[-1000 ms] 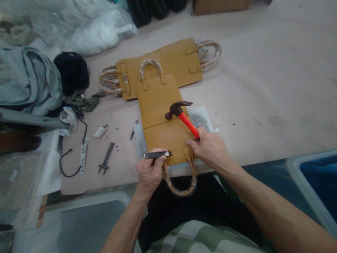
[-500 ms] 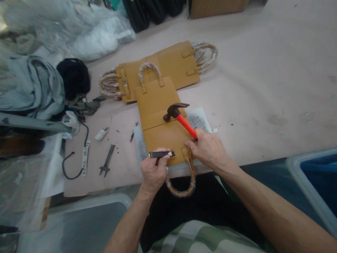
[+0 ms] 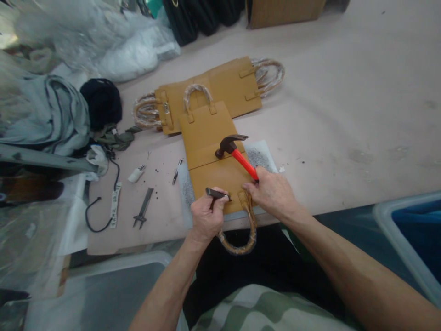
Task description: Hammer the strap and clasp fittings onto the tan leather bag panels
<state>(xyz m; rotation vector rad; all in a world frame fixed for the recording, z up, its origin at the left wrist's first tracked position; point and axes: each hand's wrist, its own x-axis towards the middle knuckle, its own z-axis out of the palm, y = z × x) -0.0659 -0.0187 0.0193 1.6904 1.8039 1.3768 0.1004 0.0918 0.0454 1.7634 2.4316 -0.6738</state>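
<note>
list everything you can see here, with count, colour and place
hammer: one, dark head, red handle, right hand
punch-like tool: one, dark, left hand
front bag panel: one, tan, before the person
stacked bag panels: several, tan, behind it
speckled sheet: one, pale, under front panel
forked tool: one, dark grey, table left
pen-like tool: one, dark, beside sheet
small bottle: one, white, table left
corded strip: one, white, table left
cloths: several, grey, green and dark, left
plastic wrap: heap, clear, far left
box: one, brown, far edge
bins: two, pale-rimmed, below table
table: one, pale, beneath
hands: two, bare; left, right
</note>
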